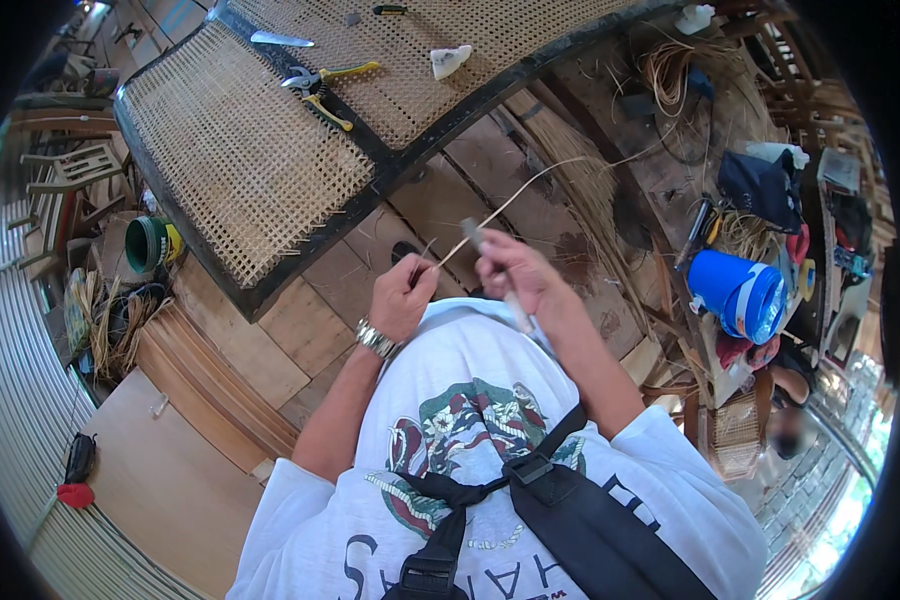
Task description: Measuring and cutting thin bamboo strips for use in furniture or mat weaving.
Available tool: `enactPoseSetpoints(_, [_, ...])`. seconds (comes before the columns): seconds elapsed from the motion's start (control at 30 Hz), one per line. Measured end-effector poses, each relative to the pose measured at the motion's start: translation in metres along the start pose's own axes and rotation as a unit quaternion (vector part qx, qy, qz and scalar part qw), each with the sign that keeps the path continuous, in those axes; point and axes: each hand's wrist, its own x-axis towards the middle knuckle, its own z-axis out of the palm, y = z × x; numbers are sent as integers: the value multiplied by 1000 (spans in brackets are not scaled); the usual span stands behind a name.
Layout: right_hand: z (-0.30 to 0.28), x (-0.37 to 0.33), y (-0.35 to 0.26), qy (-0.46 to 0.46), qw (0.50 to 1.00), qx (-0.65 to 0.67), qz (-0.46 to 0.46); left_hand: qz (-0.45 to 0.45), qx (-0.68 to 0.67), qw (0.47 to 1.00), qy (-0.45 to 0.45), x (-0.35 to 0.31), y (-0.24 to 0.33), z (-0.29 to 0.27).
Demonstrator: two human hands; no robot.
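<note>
Close in front of my shirt, my left hand (405, 297) pinches the end of a long pale rattan strip (523, 186). The strip runs up and to the right, across the floorboards. My right hand (526, 275) is closed round a knife; its grey blade (472, 233) shows at the fingers, beside the strip, and the light handle sticks out below the fist. Whether the blade touches the strip, I cannot tell. Ahead lies a dark-framed panel of woven cane (260, 140), apart from both hands. Yellow-handled pruning shears (322, 88) rest on it.
Also on the panel lie a pale blade (281, 39) and a crumpled white piece (450, 62). To the right stand a blue water jug (722, 290) and a coil of rattan (667, 75). A green bucket (146, 245) is at the left. Another person (792, 385) is at the far right.
</note>
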Motion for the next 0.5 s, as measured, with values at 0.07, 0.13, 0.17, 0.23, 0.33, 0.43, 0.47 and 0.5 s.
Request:
enactPoseSetpoints(0.07, [-39, -2, -27, 35, 993, 91, -70, 25, 20, 999, 14, -16, -3, -21])
enactPoseSetpoints(0.13, [-65, -27, -55, 89, 984, 78, -130, -12, -51, 998, 43, -30, -12, -47])
enactPoseSetpoints(0.17, [-65, -40, -64, 61, 989, 54, -125, -15, -50, 998, 45, -33, -16, -50])
enactPoseSetpoints(0.23, [-66, -49, -72, 74, 996, -19, -54, -55, -56, 995, 64, -20, -21, -55])
enactPoseSetpoints(0.33, [-18, -47, -54, -30, 995, -91, 27, -41, -83, 995, 38, -2, 3, -28])
enactPoseSetpoints(0.43, [14, -23, -26, -136, 983, -108, 55, -40, -127, 990, -40, 11, -1, -3])
enactPoseSetpoints(0.47, [19, -15, -19, -154, 984, -79, 48, -45, -116, 990, -64, 12, -2, 2])
enactPoseSetpoints(0.5, [19, -7, -13, -173, 983, -50, 40, -45, -114, 990, -66, 13, -7, 7])
